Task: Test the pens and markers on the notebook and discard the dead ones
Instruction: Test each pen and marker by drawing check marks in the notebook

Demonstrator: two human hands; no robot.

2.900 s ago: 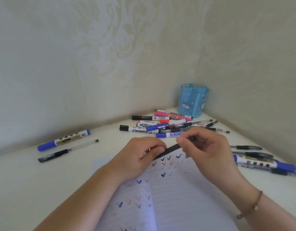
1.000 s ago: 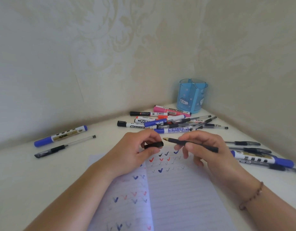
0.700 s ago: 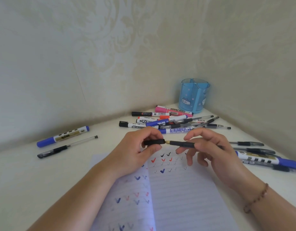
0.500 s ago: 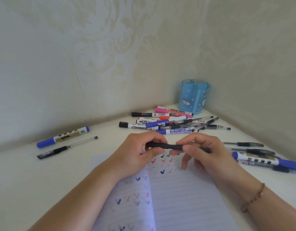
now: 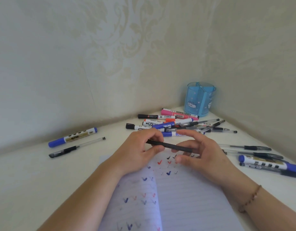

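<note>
1. While the left hand (image 5: 137, 154) pinches one end of the black pen (image 5: 169, 145), the right hand (image 5: 199, 154) touches the other end with loose, fairly straight fingers.
2. That pen hangs just above the open notebook (image 5: 177, 197), over its tick marks.
3. Behind the hands, more pens lie in a pile (image 5: 174, 124) near a blue cup (image 5: 200, 100).

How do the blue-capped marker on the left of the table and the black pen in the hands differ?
The blue-capped marker is thick, white-barrelled with a gold label; the black pen is slim and all black. The marker lies untouched on the table; the pen is held above the notebook by the left hand, right hand alongside. Both are capped.
</note>
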